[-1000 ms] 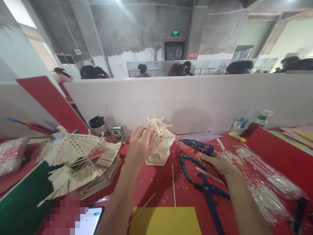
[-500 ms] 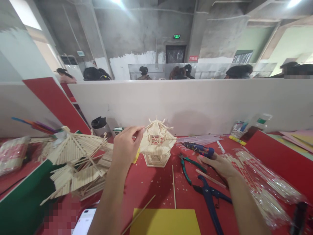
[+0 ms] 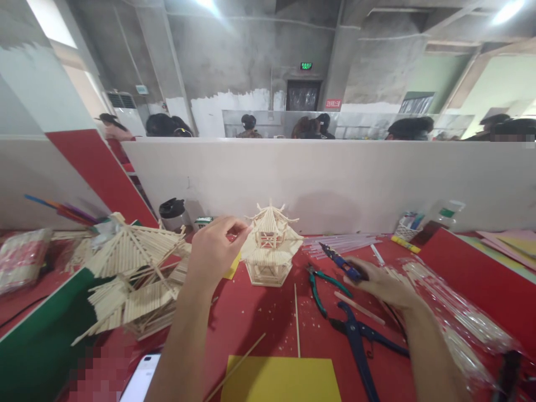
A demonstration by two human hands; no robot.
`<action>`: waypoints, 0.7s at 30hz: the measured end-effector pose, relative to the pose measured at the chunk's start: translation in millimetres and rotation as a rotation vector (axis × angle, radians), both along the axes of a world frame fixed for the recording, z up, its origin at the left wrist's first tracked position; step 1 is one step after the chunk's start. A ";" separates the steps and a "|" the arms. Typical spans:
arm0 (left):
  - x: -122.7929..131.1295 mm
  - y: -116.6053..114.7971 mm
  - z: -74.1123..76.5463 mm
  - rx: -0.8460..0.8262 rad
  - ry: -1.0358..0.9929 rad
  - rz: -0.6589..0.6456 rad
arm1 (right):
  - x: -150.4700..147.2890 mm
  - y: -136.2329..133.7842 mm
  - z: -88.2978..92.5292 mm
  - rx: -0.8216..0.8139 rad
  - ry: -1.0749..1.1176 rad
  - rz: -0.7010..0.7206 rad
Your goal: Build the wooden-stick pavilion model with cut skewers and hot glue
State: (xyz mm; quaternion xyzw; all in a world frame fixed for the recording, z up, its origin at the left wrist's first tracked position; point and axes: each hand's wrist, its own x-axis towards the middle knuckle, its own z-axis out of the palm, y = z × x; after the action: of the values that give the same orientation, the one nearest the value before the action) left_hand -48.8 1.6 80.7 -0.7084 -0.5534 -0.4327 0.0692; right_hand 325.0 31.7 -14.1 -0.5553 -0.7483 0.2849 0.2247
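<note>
A small pavilion model (image 3: 270, 245) of thin wooden sticks stands on the red table (image 3: 259, 318). My left hand (image 3: 218, 248) hovers just left of its roof, thumb and forefinger pinched together; what they hold, if anything, is too small to make out. My right hand (image 3: 383, 285) lies on the table to the right, fingers wrapped round a blue glue gun (image 3: 341, 261) whose nozzle points up and left toward the model.
A larger stick roof model (image 3: 134, 273) rests at the left on a green board. Green pliers (image 3: 320, 285) and blue cutters (image 3: 362, 340) lie by my right hand. Bagged sticks (image 3: 452, 312), loose sticks (image 3: 297, 321), yellow card (image 3: 280, 379), a phone (image 3: 140, 382). People sit behind the white partition (image 3: 335, 178).
My left hand has drawn back left off the small model's roof into a pinch. My right hand has closed over the glue gun and tilted its nozzle upward.
</note>
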 end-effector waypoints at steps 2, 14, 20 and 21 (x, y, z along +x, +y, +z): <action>-0.8 -3.8 3.6 -0.058 0.043 -0.002 | 4.4 1.7 -0.8 0.004 -0.039 0.075; -3.9 -14.7 5.4 -0.560 0.342 -0.244 | 45.6 16.9 -52.0 -0.039 -0.327 -0.012; -1.3 -19.0 7.3 -0.733 0.303 -0.280 | 52.2 17.0 -57.0 -0.023 -0.420 -0.042; -1.3 -20.0 7.1 -0.751 0.305 -0.287 | 49.7 16.8 -56.1 -0.028 -0.415 -0.040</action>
State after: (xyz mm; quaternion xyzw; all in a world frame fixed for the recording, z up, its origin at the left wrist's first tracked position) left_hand -50.1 -18.4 87.8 -0.8100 -0.5518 -0.0968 -0.1732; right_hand 374.7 48.5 -70.2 -0.6200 -0.7632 0.1703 0.0637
